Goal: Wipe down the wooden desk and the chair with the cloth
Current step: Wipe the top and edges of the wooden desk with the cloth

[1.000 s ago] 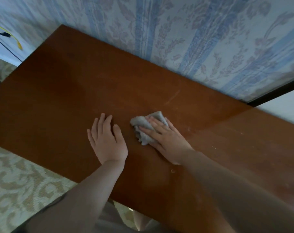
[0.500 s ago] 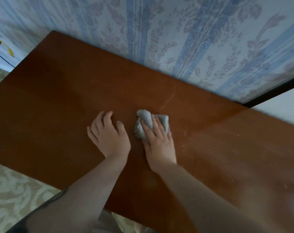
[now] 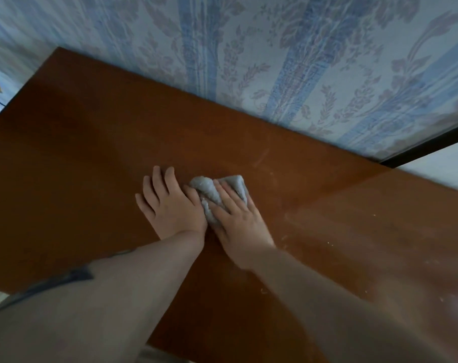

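In the head view, at frame centre, the right hand (image 3: 235,218) presses straight, slightly spread fingers on the crumpled grey cloth (image 3: 212,195) to rub the reddish-brown wooden desk (image 3: 91,153); just left, the left hand (image 3: 170,203) lies flat, fingers together, seemingly bracing. Chair unseen.

The right hand (image 3: 235,221) covers most of the grey cloth (image 3: 209,191), so only its bunched far and left edges show, and the left hand (image 3: 170,205) hides the desk (image 3: 78,166) surface beneath it. Both forearms run out of the bottom edge, smeared by blur. The desk's right end and near edge are cut off by the frame
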### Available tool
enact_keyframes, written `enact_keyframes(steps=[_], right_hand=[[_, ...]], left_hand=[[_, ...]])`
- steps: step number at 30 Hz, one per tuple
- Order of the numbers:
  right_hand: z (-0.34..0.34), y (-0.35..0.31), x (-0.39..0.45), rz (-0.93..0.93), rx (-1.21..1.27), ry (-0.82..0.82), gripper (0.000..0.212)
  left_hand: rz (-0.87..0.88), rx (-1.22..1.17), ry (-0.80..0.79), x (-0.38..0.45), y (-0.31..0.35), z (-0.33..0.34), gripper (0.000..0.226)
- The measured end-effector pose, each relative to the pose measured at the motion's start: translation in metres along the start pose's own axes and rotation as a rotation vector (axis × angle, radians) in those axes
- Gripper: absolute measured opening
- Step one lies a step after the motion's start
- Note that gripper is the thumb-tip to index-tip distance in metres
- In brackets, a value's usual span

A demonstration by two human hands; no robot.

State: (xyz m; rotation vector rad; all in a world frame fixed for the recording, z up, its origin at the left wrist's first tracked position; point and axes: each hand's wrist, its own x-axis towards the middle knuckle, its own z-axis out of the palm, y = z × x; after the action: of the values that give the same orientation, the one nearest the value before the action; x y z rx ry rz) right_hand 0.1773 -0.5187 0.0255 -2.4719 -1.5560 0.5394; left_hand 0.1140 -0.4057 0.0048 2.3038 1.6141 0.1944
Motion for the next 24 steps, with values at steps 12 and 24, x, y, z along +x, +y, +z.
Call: enact_keyframes(steps=[12,24], right_hand=[[0.000,0.013,0.010,-0.028,-0.021,0.026,0.054],[-0.013,0.025,0.044,0.002,0.003,0.060,0.056]], left_hand=[[0.006,0.096,-0.097,0.002,0.002,-0.001,0.055],[0.014,0.125,-0.081,0.001,0.002,0.002,0.057]])
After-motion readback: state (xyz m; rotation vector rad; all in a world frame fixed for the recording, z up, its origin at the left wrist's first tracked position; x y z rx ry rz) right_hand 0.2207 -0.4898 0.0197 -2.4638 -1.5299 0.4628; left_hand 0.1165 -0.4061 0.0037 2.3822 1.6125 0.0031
